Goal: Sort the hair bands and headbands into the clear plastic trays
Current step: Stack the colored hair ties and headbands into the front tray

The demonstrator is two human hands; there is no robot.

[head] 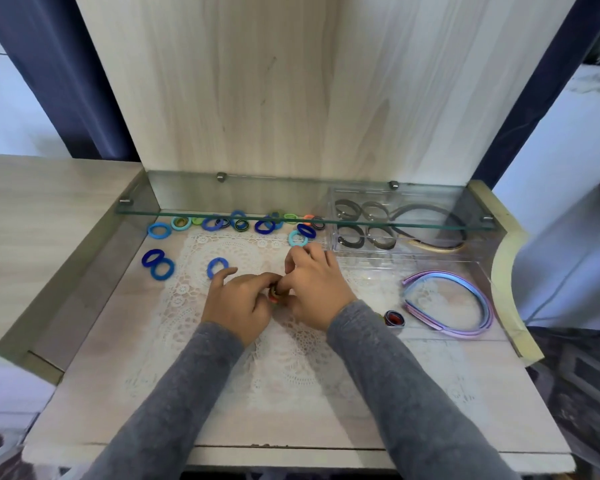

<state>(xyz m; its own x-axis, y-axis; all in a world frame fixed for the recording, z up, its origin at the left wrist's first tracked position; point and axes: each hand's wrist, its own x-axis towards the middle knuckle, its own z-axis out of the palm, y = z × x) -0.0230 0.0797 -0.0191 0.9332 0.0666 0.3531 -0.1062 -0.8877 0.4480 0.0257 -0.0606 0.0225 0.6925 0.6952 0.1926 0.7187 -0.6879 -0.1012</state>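
My left hand and my right hand meet over the lace mat, both pinching a small bunch of hair bands, orange and dark, mostly hidden by my fingers. Loose blue hair bands lie around: one just beyond my left hand, a pair at the left, and a row of blue and green ones under the glass shelf. A clear tray at the right holds purple headbands. A clear tray with compartments behind it holds dark bands and dark headbands.
A glass shelf crosses above the back of the desk. A small red and blue band lies by my right sleeve. The white lace mat covers the desk's middle. Wooden side walls border the left and right.
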